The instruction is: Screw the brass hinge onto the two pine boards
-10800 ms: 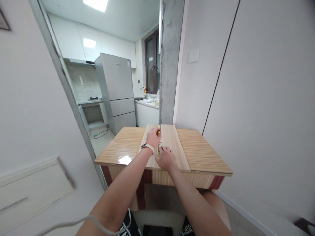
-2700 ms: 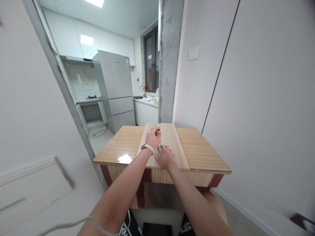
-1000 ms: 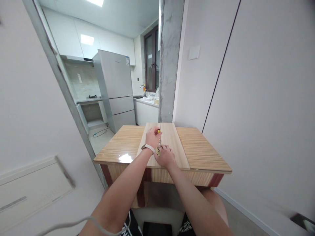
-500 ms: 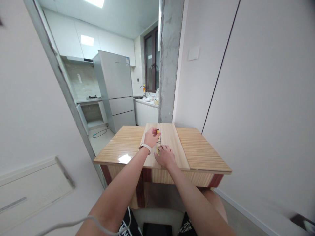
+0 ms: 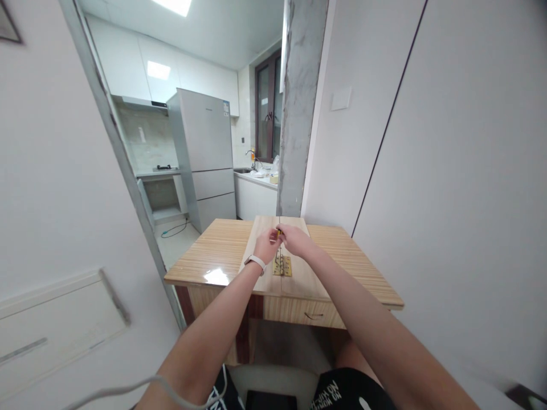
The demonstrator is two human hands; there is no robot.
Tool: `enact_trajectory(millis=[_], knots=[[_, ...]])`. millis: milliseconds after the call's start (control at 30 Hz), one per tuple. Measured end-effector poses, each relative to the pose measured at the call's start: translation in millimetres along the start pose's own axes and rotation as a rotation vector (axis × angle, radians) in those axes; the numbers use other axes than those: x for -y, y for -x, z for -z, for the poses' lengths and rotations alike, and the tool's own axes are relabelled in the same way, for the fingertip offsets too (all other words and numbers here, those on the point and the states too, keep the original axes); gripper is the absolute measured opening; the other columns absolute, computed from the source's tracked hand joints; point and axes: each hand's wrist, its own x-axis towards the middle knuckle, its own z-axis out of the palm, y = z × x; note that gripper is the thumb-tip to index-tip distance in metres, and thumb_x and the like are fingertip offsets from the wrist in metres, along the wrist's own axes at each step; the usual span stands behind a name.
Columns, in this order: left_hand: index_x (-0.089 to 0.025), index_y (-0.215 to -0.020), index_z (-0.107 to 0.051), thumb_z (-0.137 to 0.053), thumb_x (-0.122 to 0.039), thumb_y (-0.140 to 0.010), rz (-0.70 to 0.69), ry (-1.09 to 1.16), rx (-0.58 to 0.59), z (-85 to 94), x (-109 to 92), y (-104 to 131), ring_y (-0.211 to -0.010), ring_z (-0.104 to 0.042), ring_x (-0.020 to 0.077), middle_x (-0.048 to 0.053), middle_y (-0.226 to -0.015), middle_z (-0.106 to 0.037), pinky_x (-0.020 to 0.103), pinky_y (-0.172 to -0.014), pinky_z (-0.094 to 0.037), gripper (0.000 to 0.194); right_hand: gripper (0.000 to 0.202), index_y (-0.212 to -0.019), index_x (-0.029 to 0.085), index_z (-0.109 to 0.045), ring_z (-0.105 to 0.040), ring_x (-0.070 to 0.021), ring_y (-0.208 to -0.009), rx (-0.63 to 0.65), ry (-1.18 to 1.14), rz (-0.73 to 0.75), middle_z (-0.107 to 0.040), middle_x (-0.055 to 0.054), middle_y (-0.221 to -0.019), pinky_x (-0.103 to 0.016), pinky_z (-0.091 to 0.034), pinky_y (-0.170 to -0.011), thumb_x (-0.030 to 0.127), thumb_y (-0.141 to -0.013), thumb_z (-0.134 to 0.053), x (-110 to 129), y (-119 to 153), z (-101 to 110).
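Two pale boards (image 5: 260, 228) lie side by side on the wooden table (image 5: 205, 250), with a thin seam between them. A brass-coloured hinge (image 5: 282, 266) lies flat across the seam, with small dark screws or holes on it. Beyond the hinge, my left hand (image 5: 267, 245), with a light band at the wrist, is closed on a small yellow-and-black tool (image 5: 279, 232). My right hand (image 5: 296, 240) is closed on the top of the same tool. The fingers hide most of the tool, and its lower end is near the hinge's far edge.
The table has a drawer with a handle (image 5: 313, 315) at its front. A grey cable (image 5: 115, 389) runs across the lower left. Past the doorway stand a fridge (image 5: 207, 136) and a sink counter (image 5: 256, 193). A plain wall (image 5: 461, 171) rises on the right.
My right hand has moved away from me, off the hinge and up to the tool's top beside my left hand. The hinge now shows in full. The view has shifted slightly.
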Motion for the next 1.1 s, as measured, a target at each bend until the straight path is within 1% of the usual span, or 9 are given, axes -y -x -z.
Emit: enact_trajectory(millis=[67,133,200,267,333,433,600,867,1100], knots=[[-0.019,-0.097,-0.067,-0.071,-0.025,-0.091,-0.012,-0.033,0.031,1.8,4,3,-0.087,-0.072,0.0205,0.009,-0.093,-0.075,0.033,-0.077,-0.061,0.009,0.017,-0.115,0.019,-0.064,-0.069,-0.0218,-0.107,0.065,0.101,0.006,-0.075,-0.011,-0.112,-0.028,-0.045,-0.087,0.019,-0.103,-0.053,4,-3,7],[-0.019,-0.102,-0.067,-0.069,-0.028,-0.093,-0.021,-0.124,0.096,4.8,11,9,-0.092,-0.072,0.0220,0.010,-0.098,-0.075,0.036,-0.082,-0.059,0.013,0.014,-0.113,0.018,-0.064,-0.070,-0.0234,-0.106,0.109,0.194,0.021,-0.075,-0.013,-0.112,-0.029,-0.045,-0.085,0.023,-0.102,-0.056,9,-7,11],[-0.019,-0.113,-0.067,-0.071,-0.036,-0.092,-0.040,-0.297,0.184,8.9,21,20,-0.108,-0.070,0.0265,0.013,-0.113,-0.074,0.042,-0.096,-0.056,0.028,0.016,-0.116,0.017,-0.064,-0.070,-0.0246,-0.107,0.149,0.266,0.033,-0.075,-0.016,-0.116,-0.029,-0.047,-0.086,0.023,-0.102,-0.057,13,-11,14],[-0.018,-0.128,-0.063,-0.073,-0.049,-0.088,-0.039,-0.468,0.261,13.5,33,34,-0.126,-0.062,0.0332,0.018,-0.130,-0.069,0.048,-0.109,-0.048,0.051,0.020,-0.120,0.016,-0.064,-0.071,-0.0253,-0.110,0.192,0.317,0.039,-0.074,-0.018,-0.120,-0.030,-0.048,-0.087,0.021,-0.103,-0.054,16,-16,15],[-0.017,-0.137,-0.059,-0.071,-0.061,-0.086,-0.048,-0.604,0.344,17.3,45,49,-0.137,-0.055,0.0369,0.019,-0.138,-0.064,0.049,-0.115,-0.042,0.069,0.024,-0.124,0.015,-0.064,-0.071,-0.0261,-0.112,0.230,0.353,0.047,-0.074,-0.019,-0.122,-0.032,-0.050,-0.090,0.020,-0.104,-0.052,18,-21,14],[-0.019,-0.143,-0.056,-0.063,-0.075,-0.084,-0.033,-0.716,0.418,19.7,56,67,-0.144,-0.047,0.0377,0.019,-0.150,-0.056,0.049,-0.121,-0.035,0.081,0.027,-0.124,0.014,-0.067,-0.071,-0.0286,-0.115,0.267,0.393,0.066,-0.074,-0.020,-0.124,-0.035,-0.052,-0.093,0.022,-0.102,-0.054,19,-27,12],[-0.019,-0.149,-0.053,-0.049,-0.080,-0.090,-0.019,-0.757,0.405,17.2,60,79,-0.151,-0.038,0.0375,0.018,-0.160,-0.046,0.050,-0.125,-0.026,0.085,0.028,-0.120,0.013,-0.074,-0.071,-0.0310,-0.115,0.322,0.425,0.061,-0.074,-0.021,-0.124,-0.038,-0.055,-0.094,0.023,-0.098,-0.059,22,-33,14],[-0.018,-0.147,-0.055,-0.047,-0.079,-0.092,-0.049,-0.765,0.382,17.0,62,81,-0.150,-0.038,0.0380,0.019,-0.160,-0.047,0.050,-0.125,-0.025,0.083,0.032,-0.122,0.010,-0.076,-0.071,-0.0315,-0.117,0.395,0.458,0.004,-0.074,-0.023,-0.125,-0.036,-0.056,-0.093,0.022,-0.097,-0.060,29,-44,25],[-0.017,-0.146,-0.056,-0.044,-0.081,-0.092,-0.069,-0.774,0.374,16.7,63,81,-0.149,-0.040,0.0375,0.019,-0.158,-0.049,0.049,-0.125,-0.027,0.085,0.034,-0.123,0.011,-0.078,-0.070,-0.0319,-0.120,0.384,0.402,-0.068,-0.073,-0.024,-0.126,-0.037,-0.054,-0.100,0.027,-0.095,-0.065,26,-59,17]])
